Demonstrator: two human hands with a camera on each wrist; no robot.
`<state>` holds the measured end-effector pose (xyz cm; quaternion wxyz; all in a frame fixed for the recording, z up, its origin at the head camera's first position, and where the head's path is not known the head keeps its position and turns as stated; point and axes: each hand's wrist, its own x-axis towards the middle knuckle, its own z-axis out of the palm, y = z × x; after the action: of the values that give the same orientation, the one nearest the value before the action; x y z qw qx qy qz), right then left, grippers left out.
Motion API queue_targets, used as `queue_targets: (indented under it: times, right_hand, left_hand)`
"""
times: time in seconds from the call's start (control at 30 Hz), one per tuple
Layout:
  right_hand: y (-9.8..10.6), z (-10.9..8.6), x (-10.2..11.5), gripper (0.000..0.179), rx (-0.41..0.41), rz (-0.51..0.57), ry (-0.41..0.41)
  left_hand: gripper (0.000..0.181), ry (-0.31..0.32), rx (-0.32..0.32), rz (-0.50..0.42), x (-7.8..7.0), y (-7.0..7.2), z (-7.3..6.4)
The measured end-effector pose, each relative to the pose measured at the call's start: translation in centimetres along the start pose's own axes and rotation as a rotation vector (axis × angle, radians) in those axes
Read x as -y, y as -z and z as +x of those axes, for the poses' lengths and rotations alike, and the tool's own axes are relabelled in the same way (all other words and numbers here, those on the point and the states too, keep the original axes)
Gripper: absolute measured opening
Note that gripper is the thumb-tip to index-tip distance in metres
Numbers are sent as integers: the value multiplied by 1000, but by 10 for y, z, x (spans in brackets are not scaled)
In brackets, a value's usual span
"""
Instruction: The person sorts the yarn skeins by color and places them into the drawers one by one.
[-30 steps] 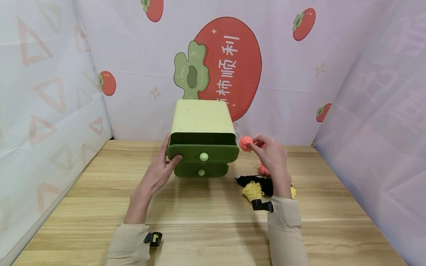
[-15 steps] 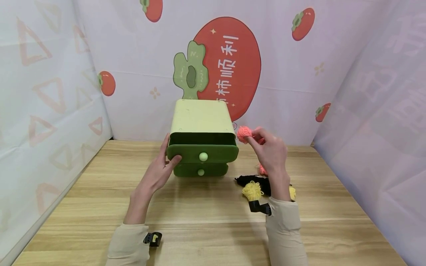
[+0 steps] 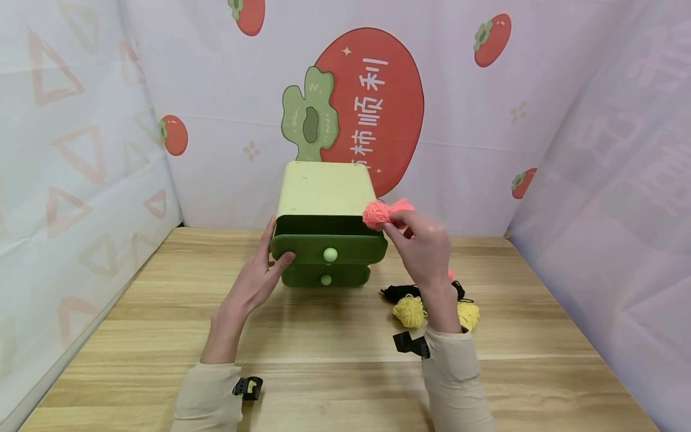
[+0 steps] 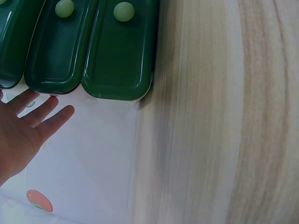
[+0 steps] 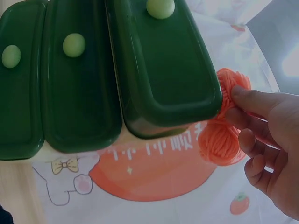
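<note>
A cabinet (image 3: 330,187) with a cream shell and three green drawers stands at the back of the table. Its top drawer (image 3: 302,251) is pulled out, showing a dark gap above the front. At the cabinet's left side, my left hand (image 3: 260,279) rests its thumb on the top drawer's front; its other fingers lie straight against the side in the left wrist view. My right hand (image 3: 421,252) pinches a coral-pink yarn skein (image 3: 376,215) by its narrow middle between thumb and fingertips. The skein's left end overlaps the top drawer's right corner in the head view.
On the table right of the cabinet lie black yarn (image 3: 398,292), a yellow yarn bundle (image 3: 410,311) and another yellow bundle (image 3: 468,315), partly behind the right wrist. A bit of pink yarn (image 3: 451,274) shows behind that hand. A printed cloth (image 3: 216,72) hangs behind.
My right hand has carried the pink yarn skein left, from beside the cabinet to the open drawer's right corner. The left hand and cabinet have stayed put.
</note>
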<state>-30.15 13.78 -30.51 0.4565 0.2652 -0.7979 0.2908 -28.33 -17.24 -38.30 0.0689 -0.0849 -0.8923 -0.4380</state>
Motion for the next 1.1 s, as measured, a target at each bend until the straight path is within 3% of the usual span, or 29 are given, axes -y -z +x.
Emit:
queue_targets:
  times: [0.17,0.47,0.8,1.1]
  right_hand:
    - [-5,1,11,9,-3,23,68]
    - [-16,0,34,12,20,44,116]
    - [-27,-3,46,15,75,-17,118]
    - [-34,-4,52,12,57,-13,107]
  left_hand:
    - [79,2,-2,0,0,0,0]
    - [77,0,1,-4,0,1,0]
    - [76,4,-2,-8,0,0,0]
    - [77,-4,-11,-2,-1,0,0]
